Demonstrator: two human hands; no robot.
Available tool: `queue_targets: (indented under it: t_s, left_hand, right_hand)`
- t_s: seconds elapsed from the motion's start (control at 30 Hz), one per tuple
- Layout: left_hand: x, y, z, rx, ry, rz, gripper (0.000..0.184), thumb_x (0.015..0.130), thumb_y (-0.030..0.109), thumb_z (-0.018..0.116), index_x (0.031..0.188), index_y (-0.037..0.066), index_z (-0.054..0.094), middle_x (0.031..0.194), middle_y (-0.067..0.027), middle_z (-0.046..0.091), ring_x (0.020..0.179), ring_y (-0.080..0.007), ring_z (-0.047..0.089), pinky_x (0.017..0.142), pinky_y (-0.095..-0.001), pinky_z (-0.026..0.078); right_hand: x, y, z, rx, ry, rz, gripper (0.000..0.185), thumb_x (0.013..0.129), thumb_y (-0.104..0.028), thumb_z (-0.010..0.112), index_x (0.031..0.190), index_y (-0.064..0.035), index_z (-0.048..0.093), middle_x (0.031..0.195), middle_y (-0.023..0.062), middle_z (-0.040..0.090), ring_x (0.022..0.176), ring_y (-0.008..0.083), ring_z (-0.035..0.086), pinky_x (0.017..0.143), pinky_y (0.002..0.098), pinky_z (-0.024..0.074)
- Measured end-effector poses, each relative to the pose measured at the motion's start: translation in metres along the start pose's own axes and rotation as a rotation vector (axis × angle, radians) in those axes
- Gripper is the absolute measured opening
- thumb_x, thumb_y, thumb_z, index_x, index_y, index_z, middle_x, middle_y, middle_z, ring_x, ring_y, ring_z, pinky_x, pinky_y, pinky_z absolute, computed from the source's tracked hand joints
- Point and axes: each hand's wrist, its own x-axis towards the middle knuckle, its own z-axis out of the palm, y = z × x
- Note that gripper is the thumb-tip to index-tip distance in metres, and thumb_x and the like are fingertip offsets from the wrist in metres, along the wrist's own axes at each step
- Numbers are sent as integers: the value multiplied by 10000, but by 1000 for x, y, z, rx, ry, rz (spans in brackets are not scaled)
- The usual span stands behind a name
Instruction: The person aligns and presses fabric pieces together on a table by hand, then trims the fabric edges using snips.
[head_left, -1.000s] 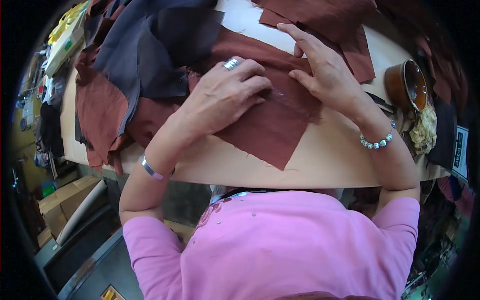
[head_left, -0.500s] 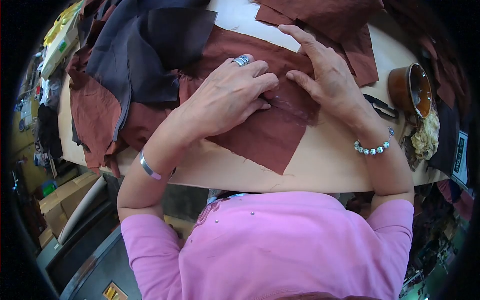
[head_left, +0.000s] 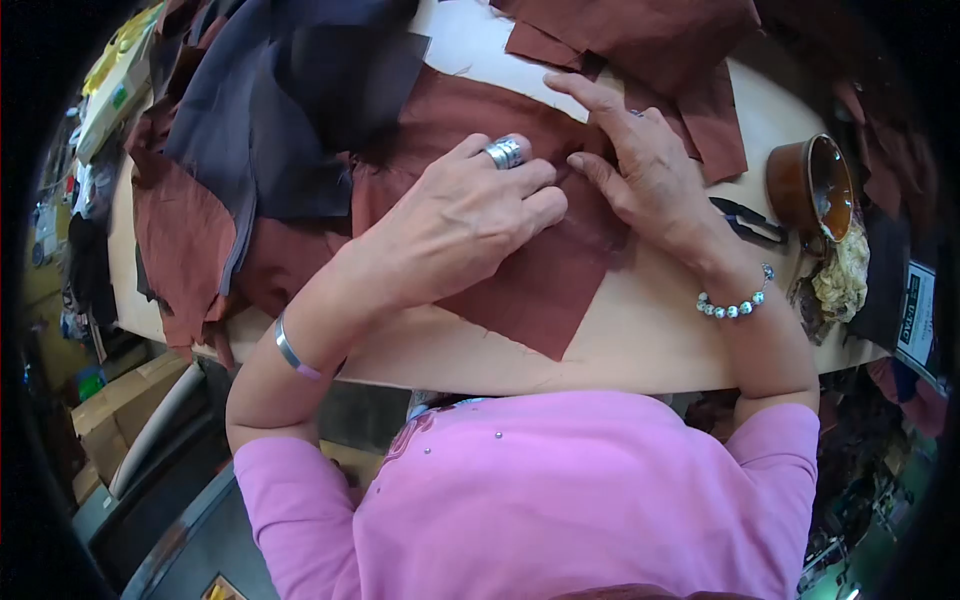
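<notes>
A reddish-brown cloth (head_left: 530, 300) with frayed edges lies on the pale table (head_left: 660, 340) in front of me. My left hand (head_left: 475, 215), with silver rings, rests on it with curled fingers; what its fingertips pinch, if anything, is hidden. On the cloth's right part, my right hand (head_left: 640, 175) has its thumb and index finger spread apart, with nothing visible between them. The fingertips of both hands are close but apart. A faint pale mark runs over the cloth between and below them.
Dark blue cloth (head_left: 300, 120) and more reddish-brown cloth (head_left: 185, 230) are heaped at the left. Further brown pieces (head_left: 650, 40) lie at the far side. A black tool (head_left: 750, 220), a brown pot (head_left: 800, 190) and a crumpled yellowish cloth (head_left: 842, 275) are at the right.
My left hand has shifted slightly right and downward over the cloth, its fingers still curled. My right hand has moved slightly left and down, its thumb and index finger still apart.
</notes>
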Motion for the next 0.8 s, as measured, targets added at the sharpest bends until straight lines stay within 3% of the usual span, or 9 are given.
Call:
queue_targets:
  t_s: [0.1,0.13,0.4,0.57,0.63,0.77,0.8]
  left_hand:
    - [0,4,0,6,-46,-121,110,753,141,620,788,90,529,794,-47,503,806,-233,504,708,-339,380]
    - [0,3,-1,-6,-59,-128,115,753,146,622,801,91,533,794,-48,504,807,-231,507,710,-338,375]
    - [5,-4,2,-52,-47,14,138,755,137,613,821,64,516,800,-75,519,782,-257,515,714,-362,404]
    - [1,6,3,45,-62,-116,108,759,134,605,765,67,520,792,-87,524,784,-261,517,720,-365,400]
    - [2,7,-1,55,-78,-129,96,767,135,603,782,74,531,799,-78,526,796,-255,517,730,-358,388]
    - [-2,0,1,-186,-101,-168,81,791,132,588,871,119,596,816,-50,514,817,-235,500,741,-346,356]
    - [-3,-2,1,-245,-123,-181,106,797,128,583,898,136,612,821,-44,507,824,-230,495,744,-345,351]
  right_hand:
    - [-2,3,6,-38,48,-36,586,783,-38,603,1310,-187,397,1046,89,629,923,251,596,763,368,396]
    - [-3,3,7,-61,79,-57,607,776,-30,631,1322,-188,417,1094,104,607,782,270,572,784,345,399]
    - [-2,4,7,-37,55,-60,588,773,-22,619,1312,-166,433,1123,79,607,858,223,593,778,338,375]
    - [-1,4,8,-36,61,-70,552,785,-26,591,1302,-143,439,1062,81,637,911,202,602,749,337,362]
    - [-1,4,6,-35,44,-55,570,777,-15,612,1302,-161,443,1134,63,608,897,209,592,780,328,367]
    - [-1,4,7,-13,54,-68,569,780,-9,616,1299,-169,447,1165,59,596,872,215,590,799,319,367]
    - [-1,6,9,-9,76,-86,546,792,-22,582,1299,-175,448,1081,26,637,922,174,599,751,324,359]
